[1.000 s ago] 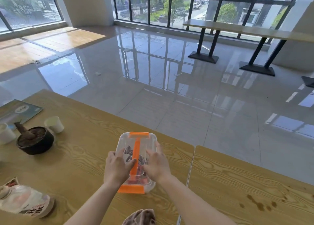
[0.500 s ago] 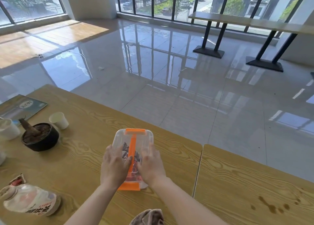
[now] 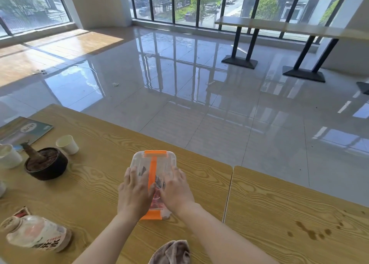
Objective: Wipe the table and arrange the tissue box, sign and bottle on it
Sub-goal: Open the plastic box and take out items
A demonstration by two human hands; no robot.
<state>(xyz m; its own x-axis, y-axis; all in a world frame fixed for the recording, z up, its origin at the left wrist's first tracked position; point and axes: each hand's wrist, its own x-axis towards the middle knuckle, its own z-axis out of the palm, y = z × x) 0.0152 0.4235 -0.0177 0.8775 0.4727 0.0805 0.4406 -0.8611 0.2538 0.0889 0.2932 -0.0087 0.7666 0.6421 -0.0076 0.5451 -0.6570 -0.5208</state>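
A clear plastic box with orange clips and an orange handle (image 3: 154,162) lies on the wooden table (image 3: 95,184), near its far edge. My left hand (image 3: 134,194) and my right hand (image 3: 175,190) rest flat on its lid, one on each side of the handle, fingers fairly straight. A plastic bottle with a pink and brown label (image 3: 36,233) lies on its side at the front left. A brownish cloth (image 3: 171,251) is bunched at the table's near edge, between my forearms. A teal printed card (image 3: 24,130) lies flat at the far left.
A dark bowl with a pestle (image 3: 46,164) stands left of the box, with a paper cup (image 3: 67,144) behind it and a white cup (image 3: 9,156) at the left edge. A second table (image 3: 299,214) adjoins on the right, with dark stains (image 3: 311,231).
Both hands have shifted from holding the box's near half to lying flatter on its lid, and the box has slid slightly away from me. The camera has tilted.
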